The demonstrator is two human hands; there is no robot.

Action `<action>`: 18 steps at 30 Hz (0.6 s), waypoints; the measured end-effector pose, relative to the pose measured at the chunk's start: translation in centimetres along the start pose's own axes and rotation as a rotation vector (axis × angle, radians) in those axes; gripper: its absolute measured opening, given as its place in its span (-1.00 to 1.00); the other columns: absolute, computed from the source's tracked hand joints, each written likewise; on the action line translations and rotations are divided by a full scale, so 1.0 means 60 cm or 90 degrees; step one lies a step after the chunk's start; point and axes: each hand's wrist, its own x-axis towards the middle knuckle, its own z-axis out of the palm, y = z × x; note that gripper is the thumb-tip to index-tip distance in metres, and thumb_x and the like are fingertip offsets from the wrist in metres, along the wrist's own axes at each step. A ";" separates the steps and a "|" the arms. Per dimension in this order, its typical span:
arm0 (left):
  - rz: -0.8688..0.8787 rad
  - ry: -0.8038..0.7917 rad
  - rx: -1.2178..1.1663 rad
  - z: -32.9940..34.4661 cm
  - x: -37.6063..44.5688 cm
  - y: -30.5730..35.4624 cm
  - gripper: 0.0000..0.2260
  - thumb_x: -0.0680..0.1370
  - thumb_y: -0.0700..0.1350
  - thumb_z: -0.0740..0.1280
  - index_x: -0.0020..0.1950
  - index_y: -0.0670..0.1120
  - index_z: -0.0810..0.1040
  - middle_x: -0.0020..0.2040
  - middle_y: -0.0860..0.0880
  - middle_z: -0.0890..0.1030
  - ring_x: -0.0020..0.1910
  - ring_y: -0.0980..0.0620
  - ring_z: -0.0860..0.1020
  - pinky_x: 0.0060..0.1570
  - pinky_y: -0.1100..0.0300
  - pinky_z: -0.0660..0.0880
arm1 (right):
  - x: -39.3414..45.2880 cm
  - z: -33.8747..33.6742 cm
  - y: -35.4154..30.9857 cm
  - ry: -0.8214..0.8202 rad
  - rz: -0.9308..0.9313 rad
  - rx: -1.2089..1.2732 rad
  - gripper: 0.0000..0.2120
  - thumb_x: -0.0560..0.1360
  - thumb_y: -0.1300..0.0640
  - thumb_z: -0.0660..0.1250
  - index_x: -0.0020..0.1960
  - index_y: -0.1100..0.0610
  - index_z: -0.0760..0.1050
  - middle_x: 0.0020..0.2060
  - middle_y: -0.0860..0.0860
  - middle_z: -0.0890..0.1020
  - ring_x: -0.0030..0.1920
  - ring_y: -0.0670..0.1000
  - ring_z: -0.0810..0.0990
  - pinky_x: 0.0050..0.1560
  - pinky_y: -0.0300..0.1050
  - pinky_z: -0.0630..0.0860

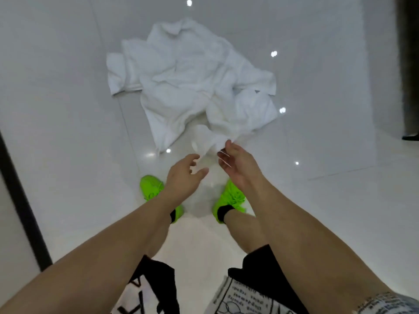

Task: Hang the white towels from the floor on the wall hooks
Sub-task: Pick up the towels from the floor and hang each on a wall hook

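A heap of crumpled white towels point(192, 80) lies on the glossy white tiled floor ahead of my feet. One white towel point(238, 114) at the heap's near right side is lifted by a corner, which is pinched in my right hand point(235, 164). My left hand point(183, 175) hovers just left of that hanging corner, fingers apart, touching or nearly touching the cloth. No wall hooks are in view.
My two bright green shoes point(229, 198) stand on the floor point(68, 109) just below my hands. A dark vertical frame point(22, 200) runs along the left edge. A dark doorway or panel point(408, 64) stands at the far right.
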 end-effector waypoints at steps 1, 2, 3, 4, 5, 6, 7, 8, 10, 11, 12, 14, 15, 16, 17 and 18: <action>0.043 0.015 0.017 -0.019 -0.036 0.054 -0.53 0.50 0.07 0.44 0.39 0.04 0.47 0.21 -0.02 0.57 0.14 -0.04 0.55 0.19 0.08 0.46 | -0.054 0.011 -0.034 -0.036 -0.014 -0.014 -0.88 0.56 0.12 0.38 -0.01 0.18 0.57 -0.16 0.08 0.63 -0.09 0.04 0.60 0.00 -0.10 0.55; 0.088 0.029 0.038 -0.038 -0.070 0.110 -0.48 0.50 0.06 0.44 0.44 0.02 0.42 0.27 -0.05 0.54 0.22 -0.06 0.51 0.24 0.05 0.43 | -0.108 0.018 -0.070 -0.067 -0.029 -0.032 -0.88 0.58 0.14 0.34 0.03 0.20 0.57 -0.10 0.11 0.64 -0.06 0.06 0.61 0.06 -0.07 0.56; 0.131 0.040 0.056 -0.056 -0.103 0.169 -0.43 0.50 0.05 0.45 0.47 0.01 0.38 0.32 -0.06 0.51 0.29 -0.07 0.47 0.28 0.04 0.40 | -0.162 0.023 -0.108 -0.092 -0.049 -0.047 -0.89 0.61 0.17 0.30 0.00 0.18 0.57 -0.07 0.11 0.64 -0.04 0.07 0.62 0.09 -0.04 0.56; 0.172 0.044 0.068 -0.072 -0.136 0.229 -0.39 0.48 0.07 0.46 0.48 0.02 0.36 0.36 -0.05 0.48 0.34 -0.06 0.44 0.29 0.06 0.38 | -0.215 0.023 -0.149 -0.111 -0.078 -0.060 -0.85 0.61 0.21 0.26 -0.09 0.15 0.55 -0.09 0.10 0.65 -0.07 0.08 0.61 0.06 -0.04 0.57; 0.212 0.040 0.078 -0.085 -0.170 0.291 -0.35 0.44 0.12 0.48 0.48 0.06 0.36 0.37 -0.02 0.47 0.36 -0.02 0.42 0.26 0.10 0.38 | -0.268 0.019 -0.193 -0.120 -0.114 -0.076 -0.78 0.61 0.25 0.22 -0.18 0.12 0.51 -0.15 0.07 0.63 -0.13 0.08 0.59 -0.03 -0.06 0.58; 0.253 0.031 0.090 -0.095 -0.203 0.353 -0.31 0.38 0.20 0.49 0.46 0.11 0.37 0.36 0.05 0.48 0.34 0.04 0.42 0.19 0.15 0.38 | -0.321 0.011 -0.240 -0.119 -0.150 -0.097 -0.76 0.60 0.26 0.19 -0.21 0.10 0.49 -0.19 0.05 0.62 -0.17 0.07 0.56 -0.12 -0.09 0.56; 0.295 0.018 0.104 -0.100 -0.235 0.413 -0.28 0.33 0.27 0.49 0.44 0.16 0.37 0.33 0.11 0.48 0.32 0.08 0.43 0.12 0.20 0.37 | -0.371 -0.001 -0.286 -0.112 -0.184 -0.124 -0.77 0.60 0.24 0.18 -0.18 0.10 0.51 -0.17 0.05 0.63 -0.18 0.06 0.56 -0.17 -0.11 0.53; 0.341 0.008 0.120 -0.099 -0.267 0.471 -0.25 0.30 0.30 0.48 0.44 0.17 0.36 0.32 0.15 0.48 0.31 0.09 0.44 0.09 0.22 0.36 | -0.420 -0.016 -0.330 -0.103 -0.217 -0.148 -0.80 0.60 0.21 0.18 -0.11 0.10 0.54 -0.13 0.06 0.66 -0.16 0.05 0.60 -0.18 -0.10 0.53; 0.446 0.014 0.158 -0.084 -0.324 0.582 -0.21 0.32 0.30 0.47 0.49 0.15 0.30 0.39 0.10 0.44 0.37 0.05 0.39 0.17 0.19 0.34 | -0.508 -0.048 -0.415 -0.067 -0.298 -0.181 -0.83 0.59 0.16 0.20 -0.05 0.09 0.57 -0.13 0.03 0.67 -0.16 0.03 0.63 -0.18 -0.07 0.51; 0.500 0.031 0.176 -0.070 -0.352 0.634 -0.21 0.35 0.29 0.46 0.52 0.14 0.26 0.44 0.07 0.41 0.41 0.03 0.35 0.25 0.15 0.34 | -0.548 -0.067 -0.452 -0.035 -0.346 -0.199 -0.83 0.56 0.16 0.22 -0.11 0.06 0.57 -0.20 0.00 0.65 -0.21 0.03 0.60 -0.22 -0.09 0.47; 0.552 0.045 0.191 -0.053 -0.378 0.683 -0.21 0.38 0.27 0.44 0.53 0.15 0.22 0.47 0.05 0.36 0.44 0.02 0.31 0.34 0.10 0.31 | -0.587 -0.089 -0.485 0.003 -0.394 -0.218 -0.81 0.52 0.17 0.22 -0.21 0.03 0.54 -0.29 -0.04 0.60 -0.27 0.02 0.54 -0.28 -0.12 0.42; 0.649 0.044 0.222 -0.013 -0.430 0.775 -0.25 0.43 0.20 0.44 0.55 0.18 0.18 0.53 0.05 0.27 0.49 0.01 0.24 0.42 0.04 0.25 | -0.657 -0.143 -0.538 0.088 -0.480 -0.251 -0.78 0.51 0.16 0.25 -0.30 0.02 0.52 -0.38 -0.07 0.50 -0.33 -0.02 0.44 -0.33 -0.16 0.34; 0.699 0.029 0.249 0.009 -0.455 0.817 -0.26 0.44 0.17 0.45 0.55 0.19 0.19 0.55 0.06 0.23 0.51 0.01 0.21 0.43 0.03 0.22 | -0.689 -0.176 -0.557 0.126 -0.516 -0.266 -0.79 0.52 0.13 0.27 -0.28 0.08 0.53 -0.36 -0.05 0.49 -0.31 -0.03 0.43 -0.31 -0.15 0.34; 0.755 0.015 0.286 0.031 -0.479 0.857 -0.28 0.45 0.16 0.45 0.54 0.19 0.22 0.56 0.08 0.21 0.52 0.01 0.18 0.44 0.02 0.21 | -0.717 -0.212 -0.573 0.159 -0.544 -0.274 -0.80 0.54 0.11 0.28 -0.23 0.14 0.54 -0.33 -0.03 0.51 -0.29 -0.04 0.44 -0.26 -0.13 0.36; 0.809 0.002 0.333 0.054 -0.500 0.897 -0.32 0.44 0.15 0.46 0.51 0.19 0.28 0.55 0.10 0.24 0.52 0.03 0.19 0.42 0.03 0.21 | -0.745 -0.249 -0.588 0.192 -0.563 -0.267 -0.79 0.56 0.09 0.29 -0.20 0.16 0.55 -0.30 -0.01 0.52 -0.27 -0.03 0.45 -0.24 -0.12 0.37; 0.854 -0.010 0.381 0.079 -0.520 0.935 -0.37 0.43 0.14 0.47 0.47 0.18 0.35 0.49 0.12 0.34 0.49 0.04 0.25 0.39 0.07 0.24 | -0.771 -0.288 -0.601 0.225 -0.574 -0.248 -0.78 0.56 0.09 0.30 -0.20 0.16 0.56 -0.30 0.01 0.53 -0.27 -0.02 0.46 -0.24 -0.11 0.39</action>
